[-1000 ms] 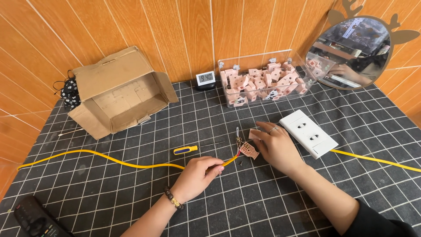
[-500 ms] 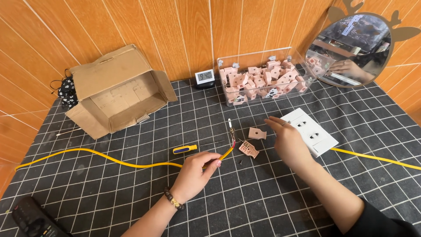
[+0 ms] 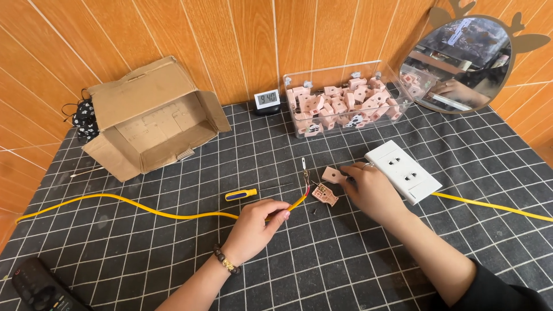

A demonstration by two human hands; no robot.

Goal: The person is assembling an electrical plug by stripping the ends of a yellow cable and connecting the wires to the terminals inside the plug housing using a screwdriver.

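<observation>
My left hand (image 3: 256, 226) pinches a yellow cable (image 3: 144, 208) near its stripped end, whose bare wires (image 3: 306, 177) stick up. My right hand (image 3: 372, 191) reaches left with its fingertips on a small pink plug piece (image 3: 332, 174) on the mat. A second pink piece (image 3: 325, 195) with metal contacts lies just below it, between the two hands. A white double socket plate (image 3: 403, 170) sits right behind my right hand. A yellow-handled screwdriver (image 3: 242, 194) lies above my left hand.
An open cardboard box (image 3: 151, 117) stands at the back left. A clear bin of pink parts (image 3: 344, 105), a small digital clock (image 3: 267, 99) and a round mirror (image 3: 465, 63) line the wooden wall. A black remote (image 3: 38, 286) lies at bottom left. More yellow cable (image 3: 489, 207) runs right.
My right hand has let go of the cable end and moved right, then settled on the upper pink piece. The two pink pieces now lie uncovered. My left hand keeps its hold on the cable.
</observation>
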